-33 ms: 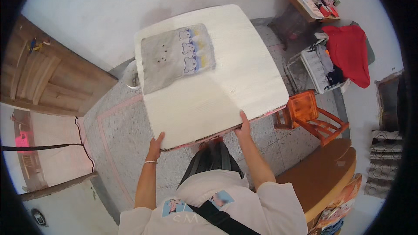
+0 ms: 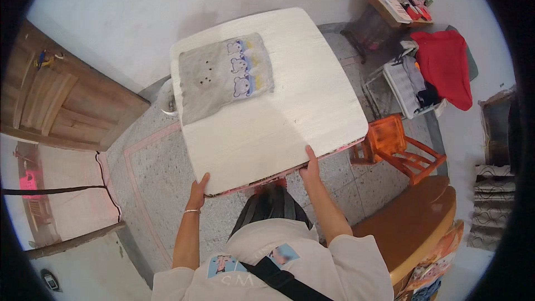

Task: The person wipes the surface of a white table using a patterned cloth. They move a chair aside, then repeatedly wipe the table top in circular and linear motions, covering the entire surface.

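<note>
A large square white tabletop (image 2: 301, 100) with rounded corners and a pinkish rim is in front of me; whether legs hold it up is hidden. At the near left corner my left hand (image 2: 198, 192) grips its edge, thumb on top and fingers curled underneath. Farther right along the same edge, my right hand (image 2: 310, 167) holds on in the same way. A grey cloth (image 2: 206, 78) printed with cartoon bears lies flat on the left far part of the top.
An orange wooden stool (image 2: 390, 136) stands at the right, close to the tabletop's corner. Behind it are a white basket (image 2: 401, 86) and a red cloth (image 2: 446, 67). A brown wooden surface (image 2: 407, 223) is by my right side. The wooden door (image 2: 67, 89) is on the left.
The tabletop, with the cloth on it, has shifted very slightly toward me. Both hands keep their grip on the near edge.
</note>
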`<action>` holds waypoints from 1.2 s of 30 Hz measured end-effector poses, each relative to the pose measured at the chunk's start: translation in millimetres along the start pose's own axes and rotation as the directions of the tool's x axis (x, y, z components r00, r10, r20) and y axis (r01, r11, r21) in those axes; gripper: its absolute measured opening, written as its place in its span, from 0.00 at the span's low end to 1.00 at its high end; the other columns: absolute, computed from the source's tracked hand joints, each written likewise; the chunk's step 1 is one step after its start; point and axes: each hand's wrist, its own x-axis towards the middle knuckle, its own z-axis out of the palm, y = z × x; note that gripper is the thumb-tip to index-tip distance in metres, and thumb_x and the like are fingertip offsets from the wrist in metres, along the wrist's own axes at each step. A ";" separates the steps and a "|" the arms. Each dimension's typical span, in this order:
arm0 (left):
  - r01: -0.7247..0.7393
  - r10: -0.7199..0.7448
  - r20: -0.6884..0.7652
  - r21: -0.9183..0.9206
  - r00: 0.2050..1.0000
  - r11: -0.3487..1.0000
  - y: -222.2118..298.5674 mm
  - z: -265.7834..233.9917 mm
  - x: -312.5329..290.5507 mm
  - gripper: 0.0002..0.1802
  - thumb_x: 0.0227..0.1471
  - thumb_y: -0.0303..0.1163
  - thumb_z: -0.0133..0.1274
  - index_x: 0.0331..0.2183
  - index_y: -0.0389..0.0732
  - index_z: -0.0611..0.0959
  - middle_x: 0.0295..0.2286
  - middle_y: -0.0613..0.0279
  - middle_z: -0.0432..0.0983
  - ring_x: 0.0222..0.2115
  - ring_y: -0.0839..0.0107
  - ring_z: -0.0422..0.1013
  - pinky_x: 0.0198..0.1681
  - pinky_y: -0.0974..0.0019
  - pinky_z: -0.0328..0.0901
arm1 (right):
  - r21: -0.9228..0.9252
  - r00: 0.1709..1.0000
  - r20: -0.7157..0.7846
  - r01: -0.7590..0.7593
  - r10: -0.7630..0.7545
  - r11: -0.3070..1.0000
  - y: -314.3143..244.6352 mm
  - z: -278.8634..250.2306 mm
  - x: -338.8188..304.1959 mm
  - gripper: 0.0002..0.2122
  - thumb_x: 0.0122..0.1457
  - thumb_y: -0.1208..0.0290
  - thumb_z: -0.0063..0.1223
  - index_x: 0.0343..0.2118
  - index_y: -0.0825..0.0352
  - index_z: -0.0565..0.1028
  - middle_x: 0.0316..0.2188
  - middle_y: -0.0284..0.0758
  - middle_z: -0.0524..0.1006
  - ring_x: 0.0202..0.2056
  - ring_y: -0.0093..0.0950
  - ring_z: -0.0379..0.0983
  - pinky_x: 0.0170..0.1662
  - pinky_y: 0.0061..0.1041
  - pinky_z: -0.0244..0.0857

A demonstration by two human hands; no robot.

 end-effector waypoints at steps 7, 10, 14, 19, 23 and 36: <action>0.019 -0.019 0.002 -0.001 1.000 1.000 13.2 4.3 1.9 0.40 0.49 0.46 0.59 0.52 0.23 0.67 0.47 0.49 0.70 0.46 0.64 0.69 0.50 0.64 0.63 | 0.044 0.997 -0.077 -0.026 0.029 0.999 -5.1 2.1 -0.1 0.22 0.54 0.68 0.59 0.50 0.69 0.69 0.47 0.37 0.72 0.48 0.32 0.68 0.49 0.32 0.65; 0.001 0.001 -0.041 0.069 0.999 0.998 20.5 -6.5 0.2 0.39 0.49 0.45 0.59 0.52 0.24 0.67 0.46 0.50 0.72 0.45 0.64 0.69 0.49 0.64 0.64 | -0.060 0.995 -0.098 -0.027 0.021 0.998 2.1 15.6 -12.1 0.23 0.54 0.63 0.59 0.49 0.68 0.69 0.46 0.36 0.72 0.48 0.32 0.68 0.51 0.34 0.64; -0.072 0.116 -0.126 0.313 0.985 0.947 44.8 -25.6 -0.7 0.39 0.48 0.39 0.60 0.54 0.27 0.64 0.49 0.47 0.69 0.48 0.60 0.66 0.53 0.61 0.60 | -0.247 0.981 -0.188 -0.089 0.043 0.965 19.9 20.1 -22.7 0.22 0.54 0.58 0.59 0.45 0.69 0.70 0.41 0.35 0.75 0.39 0.32 0.72 0.41 0.35 0.68; -0.419 0.700 0.030 0.818 0.714 0.393 24.8 36.1 11.2 0.41 0.46 0.29 0.57 0.59 0.32 0.58 0.58 0.42 0.53 0.59 0.50 0.50 0.61 0.53 0.45 | -0.364 0.941 -0.332 -0.061 -0.068 0.929 -32.9 -43.2 -41.7 0.16 0.59 0.57 0.52 0.42 0.64 0.69 0.35 0.34 0.74 0.28 0.26 0.72 0.23 0.24 0.67; -0.572 0.769 0.221 0.791 0.599 0.218 60.5 124.5 -9.4 0.40 0.46 0.25 0.54 0.60 0.35 0.58 0.59 0.42 0.50 0.60 0.48 0.46 0.62 0.49 0.42 | -0.357 0.860 -0.391 0.186 -0.327 0.916 -80.0 -102.4 -35.2 0.13 0.61 0.61 0.49 0.42 0.64 0.68 0.33 0.34 0.72 0.26 0.25 0.72 0.21 0.22 0.66; -0.809 0.496 0.664 0.568 0.560 0.151 5.2 397.4 -31.2 0.34 0.44 0.24 0.54 0.56 0.40 0.66 0.57 0.46 0.55 0.59 0.46 0.50 0.61 0.49 0.47 | -0.530 0.542 -0.638 0.208 -0.548 0.822 -449.0 -357.2 -11.0 0.23 0.52 0.60 0.60 0.46 0.67 0.67 0.41 0.41 0.71 0.42 0.34 0.69 0.38 0.37 0.68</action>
